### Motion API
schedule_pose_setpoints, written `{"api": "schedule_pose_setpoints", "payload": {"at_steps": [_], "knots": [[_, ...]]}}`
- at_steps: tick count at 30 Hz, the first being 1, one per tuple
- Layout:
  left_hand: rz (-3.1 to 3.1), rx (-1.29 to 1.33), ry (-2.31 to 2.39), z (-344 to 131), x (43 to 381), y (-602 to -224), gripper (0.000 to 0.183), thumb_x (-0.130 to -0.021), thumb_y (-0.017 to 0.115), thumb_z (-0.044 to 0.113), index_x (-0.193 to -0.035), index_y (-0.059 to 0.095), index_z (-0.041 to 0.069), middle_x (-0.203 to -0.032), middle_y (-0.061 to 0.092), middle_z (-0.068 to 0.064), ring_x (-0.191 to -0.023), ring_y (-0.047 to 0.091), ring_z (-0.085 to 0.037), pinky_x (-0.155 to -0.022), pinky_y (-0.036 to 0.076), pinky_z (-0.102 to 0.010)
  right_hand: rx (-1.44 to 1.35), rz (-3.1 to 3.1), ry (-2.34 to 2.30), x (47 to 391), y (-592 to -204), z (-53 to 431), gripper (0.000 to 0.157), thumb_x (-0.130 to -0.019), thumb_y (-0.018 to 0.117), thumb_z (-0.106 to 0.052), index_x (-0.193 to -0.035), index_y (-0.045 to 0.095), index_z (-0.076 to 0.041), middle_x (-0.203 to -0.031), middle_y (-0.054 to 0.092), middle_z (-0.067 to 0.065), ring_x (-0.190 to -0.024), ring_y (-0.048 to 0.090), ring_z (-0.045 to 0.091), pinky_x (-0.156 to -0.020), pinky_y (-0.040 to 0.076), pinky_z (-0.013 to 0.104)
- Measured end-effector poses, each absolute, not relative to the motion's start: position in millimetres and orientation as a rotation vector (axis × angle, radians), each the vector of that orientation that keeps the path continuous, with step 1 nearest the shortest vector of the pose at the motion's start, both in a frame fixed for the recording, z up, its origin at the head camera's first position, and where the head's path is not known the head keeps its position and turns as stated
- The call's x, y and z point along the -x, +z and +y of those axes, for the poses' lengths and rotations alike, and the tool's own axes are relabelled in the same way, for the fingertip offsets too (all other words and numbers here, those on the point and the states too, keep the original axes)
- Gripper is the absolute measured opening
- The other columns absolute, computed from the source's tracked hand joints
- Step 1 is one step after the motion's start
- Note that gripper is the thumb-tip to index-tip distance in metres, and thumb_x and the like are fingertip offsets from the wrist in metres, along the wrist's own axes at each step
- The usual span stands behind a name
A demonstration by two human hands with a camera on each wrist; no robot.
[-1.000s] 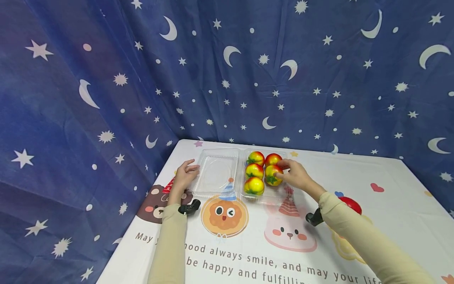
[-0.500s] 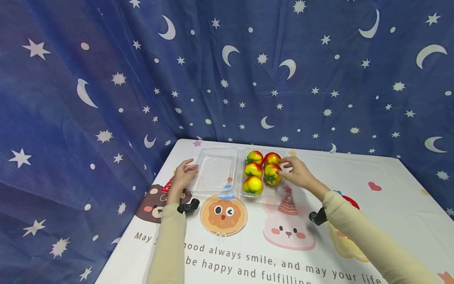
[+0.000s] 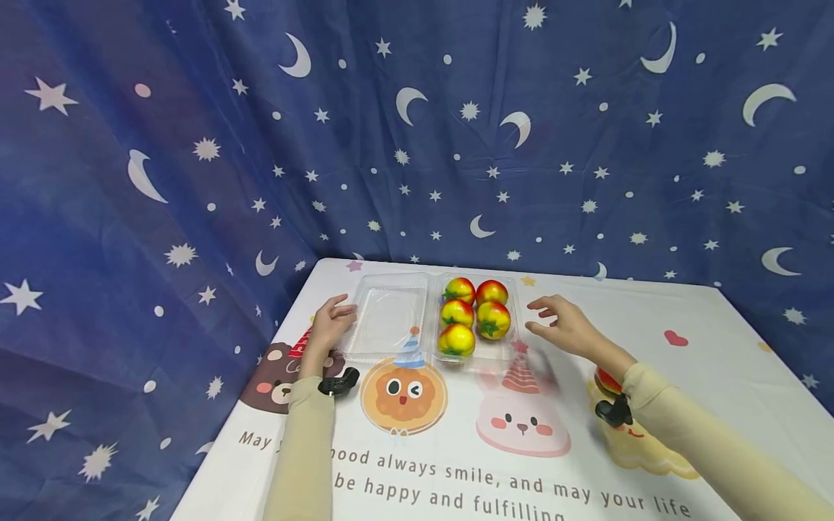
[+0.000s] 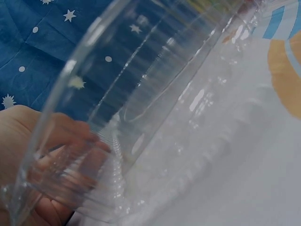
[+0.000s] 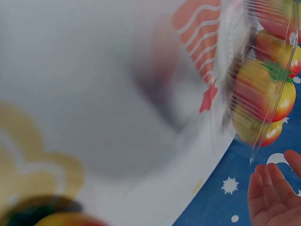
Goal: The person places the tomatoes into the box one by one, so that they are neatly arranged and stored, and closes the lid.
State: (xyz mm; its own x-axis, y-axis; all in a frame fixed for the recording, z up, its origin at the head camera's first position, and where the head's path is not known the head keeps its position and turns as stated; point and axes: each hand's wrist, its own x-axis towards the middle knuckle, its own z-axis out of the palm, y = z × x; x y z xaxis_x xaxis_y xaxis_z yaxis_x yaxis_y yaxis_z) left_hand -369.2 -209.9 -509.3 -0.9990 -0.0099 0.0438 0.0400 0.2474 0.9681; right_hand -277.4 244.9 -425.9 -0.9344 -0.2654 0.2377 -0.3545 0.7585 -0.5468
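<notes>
A clear plastic clamshell box [image 3: 478, 356] lies unfolded on the table. Several glossy red-and-yellow tomatoes [image 3: 493, 320] with green tops sit in its right half, three along the left side and two along the right. My left hand [image 3: 331, 327] stays at the outer left edge of the lid half [image 3: 391, 318], fingers loosely bent; the left wrist view shows the fingers through the lid's clear wall. Right of the box, my right hand [image 3: 562, 325] hovers with its fingers spread and holds nothing. Another tomato [image 3: 607, 380] lies beside my right wrist, partly hidden.
A white tablecloth [image 3: 651, 318] with cartoon prints and lettering covers the table. Behind the table and along its left side hangs a dark blue curtain [image 3: 417, 130] with moons and stars. Each wrist wears a black camera mount [image 3: 339, 382].
My right hand has let go of the right-hand front tomato and drawn back to the right, out of the box. The left hand keeps its place by the lid. The head view has shifted slightly.
</notes>
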Motion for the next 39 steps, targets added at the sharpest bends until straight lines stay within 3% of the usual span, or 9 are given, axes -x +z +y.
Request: {"api": "schedule_pose_setpoints", "payload": {"at_steps": [17,19,22,25,29,31,36,39], "knots": [[-2.453,0.047,-1.899,-211,365,-509,0.055,-0.096,0.06,0.003,-0.148,0.041,0.002,-0.132,0.06,-0.022,-0.119,0.059,-0.034,-0.081,0.051,-0.019,-0.326,-2.742,0.892,202,-438,314,0.038,-0.089,0.073,-0.015,-0.12,0.063,0.004,-0.115,0.063,0.025,-0.1,0.065,0.043,-0.08,0.054,0.05],[-2.449,0.042,-1.902,-211,366,-510,0.055,-0.096,0.06,0.004,-0.148,0.041,0.002,-0.132,0.06,-0.022,-0.118,0.059,-0.034,-0.081,0.051,-0.019,-0.299,-2.732,0.895,194,-438,319,0.038,-0.089,0.074,-0.014,-0.12,0.062,0.004,-0.115,0.063,0.026,-0.098,0.065,0.043,-0.077,0.056,0.044],[-2.45,0.042,-1.903,-212,366,-511,0.055,-0.096,0.06,0.004,-0.148,0.041,0.003,-0.132,0.06,-0.022,-0.118,0.059,-0.034,-0.083,0.051,-0.02,-0.271,-2.714,0.871,183,-438,325,0.039,-0.087,0.076,-0.014,-0.12,0.063,0.003,-0.114,0.063,0.026,-0.094,0.066,0.04,-0.075,0.056,0.022],[-2.442,0.039,-1.914,-211,367,-511,0.055,-0.095,0.061,0.004,-0.147,0.042,0.003,-0.131,0.061,-0.021,-0.118,0.06,-0.033,-0.084,0.051,-0.022,-0.253,-2.683,0.822,176,-439,331,0.038,-0.086,0.077,-0.012,-0.118,0.064,0.001,-0.111,0.065,0.023,-0.09,0.068,0.024,-0.074,0.045,0.006],[-2.44,0.032,-1.915,-211,369,-511,0.055,-0.095,0.061,0.005,-0.147,0.042,0.003,-0.131,0.061,-0.021,-0.118,0.06,-0.032,-0.083,0.051,-0.022,-0.246,-2.65,0.778,171,-441,339,0.037,-0.084,0.078,-0.009,-0.117,0.065,0.002,-0.108,0.066,0.022,-0.086,0.058,-0.004,-0.073,0.041,0.003],[-2.44,0.029,-1.913,-211,369,-512,0.056,-0.095,0.062,0.005,-0.147,0.043,0.003,-0.131,0.061,-0.021,-0.117,0.06,-0.031,-0.083,0.052,-0.021,-0.239,-2.64,0.754,169,-442,343,0.037,-0.083,0.078,-0.008,-0.116,0.065,0.003,-0.107,0.067,0.023,-0.086,0.059,-0.002,-0.073,0.041,0.002],[-2.44,0.033,-1.909,-211,369,-512,0.056,-0.094,0.062,0.005,-0.147,0.043,0.004,-0.131,0.061,-0.021,-0.116,0.061,-0.031,-0.082,0.051,-0.02,-0.229,-2.606,0.706,165,-445,350,0.039,-0.08,0.08,-0.004,-0.115,0.064,0.005,-0.105,0.067,0.025,-0.089,0.06,0.035,-0.073,0.037,0.0],[-2.437,0.041,-1.919,-211,368,-511,0.055,-0.095,0.062,0.005,-0.146,0.043,0.003,-0.131,0.061,-0.021,-0.116,0.061,-0.032,-0.079,0.051,-0.018,-0.206,-2.585,0.71,163,-447,355,0.038,-0.08,0.079,-0.004,-0.113,0.064,0.006,-0.104,0.067,0.026,-0.089,0.062,0.013,-0.072,0.037,0.0]]}}
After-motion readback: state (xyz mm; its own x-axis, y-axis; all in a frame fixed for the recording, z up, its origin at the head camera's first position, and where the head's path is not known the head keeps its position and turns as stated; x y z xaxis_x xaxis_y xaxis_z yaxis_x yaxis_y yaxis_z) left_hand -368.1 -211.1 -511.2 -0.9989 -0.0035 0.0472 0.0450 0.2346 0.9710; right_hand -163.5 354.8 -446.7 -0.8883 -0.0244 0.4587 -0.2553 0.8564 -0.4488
